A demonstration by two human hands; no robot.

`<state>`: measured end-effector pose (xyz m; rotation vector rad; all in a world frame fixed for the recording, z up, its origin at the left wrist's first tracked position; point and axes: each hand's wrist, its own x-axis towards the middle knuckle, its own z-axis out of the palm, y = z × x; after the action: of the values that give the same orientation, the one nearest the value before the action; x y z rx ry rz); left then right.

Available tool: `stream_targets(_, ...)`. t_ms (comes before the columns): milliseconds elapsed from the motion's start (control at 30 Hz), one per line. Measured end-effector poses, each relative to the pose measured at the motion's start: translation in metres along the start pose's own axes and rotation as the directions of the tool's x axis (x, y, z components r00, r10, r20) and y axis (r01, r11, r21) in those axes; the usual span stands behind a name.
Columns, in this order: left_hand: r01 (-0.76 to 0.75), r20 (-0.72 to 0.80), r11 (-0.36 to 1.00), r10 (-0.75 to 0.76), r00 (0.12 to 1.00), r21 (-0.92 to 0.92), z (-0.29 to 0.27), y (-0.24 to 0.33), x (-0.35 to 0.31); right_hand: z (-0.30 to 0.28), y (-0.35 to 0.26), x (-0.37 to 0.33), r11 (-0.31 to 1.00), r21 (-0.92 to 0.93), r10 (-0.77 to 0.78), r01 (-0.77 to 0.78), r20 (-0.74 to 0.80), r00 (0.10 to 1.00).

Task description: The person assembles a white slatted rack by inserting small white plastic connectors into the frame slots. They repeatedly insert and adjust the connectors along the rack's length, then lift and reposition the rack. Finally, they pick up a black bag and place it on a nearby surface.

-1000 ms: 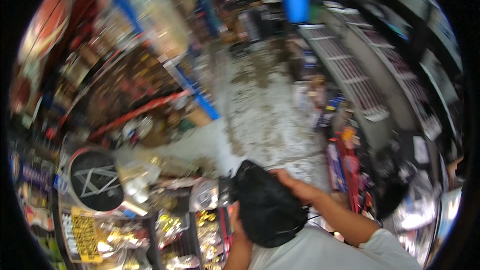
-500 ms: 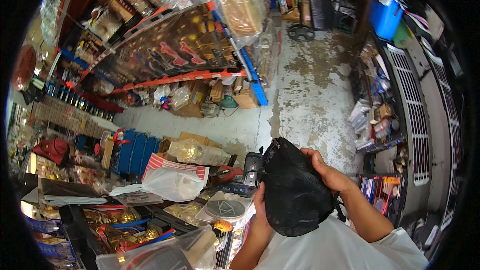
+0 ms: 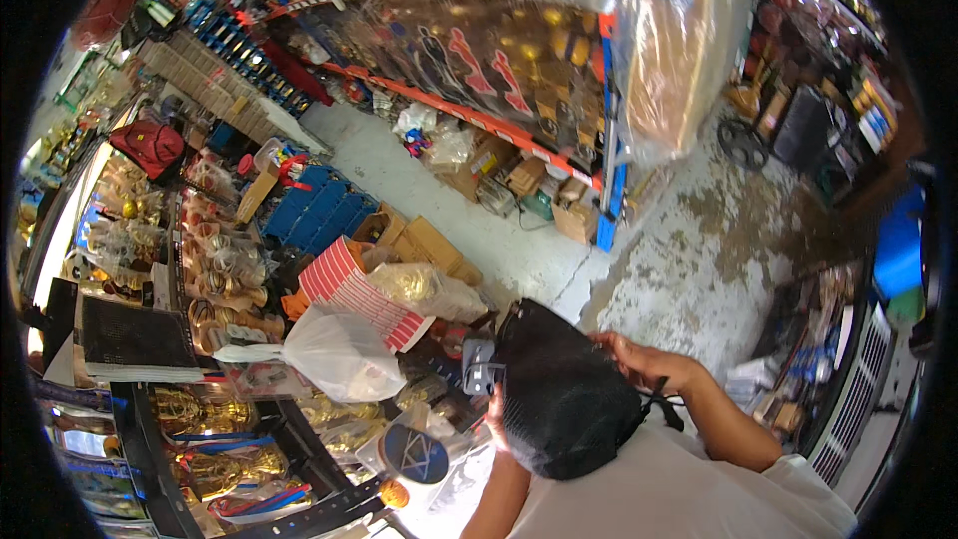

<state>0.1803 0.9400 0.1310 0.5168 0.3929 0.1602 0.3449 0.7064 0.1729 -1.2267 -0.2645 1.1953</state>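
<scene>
A black mesh bag (image 3: 564, 389) hangs in front of my white shirt, held between both hands. My right hand (image 3: 644, 359) grips its upper right edge, fingers curled partly behind it. A dark cord (image 3: 663, 405) dangles below that hand. At the bag's left edge, my left hand (image 3: 496, 417) is closed on it, with most fingers hidden behind the cloth. Just above my left hand a small grey device (image 3: 479, 369) sticks out beside the bag. I cannot tell whether it is fixed to the bag or held. The bag's contents are hidden.
To the left stand a white plastic bag (image 3: 344, 354), a blue crate (image 3: 317, 208) and gold trophies (image 3: 215, 461) in a black rack. A shelf with orange beams (image 3: 469, 110) and a blue post (image 3: 607, 185) rises ahead. Worn concrete floor (image 3: 679, 269) runs to the right.
My view has swung left, so the shelves have shifted rightward in the picture. The bag stays in both hands, and my right hand's fingers have curled in more at its edge.
</scene>
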Motion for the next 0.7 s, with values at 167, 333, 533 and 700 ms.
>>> stream_targets(167, -0.103, -0.132, 0.965, 0.073, 0.989, -0.242, 0.043, -0.016, 0.032, -0.067, -0.053, 0.02, 0.987, -0.034, 0.163, -0.16, 0.131, 0.978)
stream_targets(333, -0.26, -0.19, 0.923, 0.211, 0.959, -0.283, 0.063, -0.009, 0.073, -0.104, -0.099, 0.089, 0.981, -0.037, 0.194, -0.191, 0.245, 0.95)
stream_targets(533, -0.297, -0.286, 0.859, 0.186, 0.94, -0.417, 0.043, 0.021, 0.149, -0.138, -0.136, 0.183, 0.98, -0.122, 0.177, -0.156, 0.195, 0.965)
stream_targets(700, -0.326, -0.279, 0.824, 0.213, 0.936, -0.463, 0.021, 0.083, 0.227, -0.178, -0.149, 0.245, 0.979, 0.023, 0.202, -0.2, -0.103, 0.974)
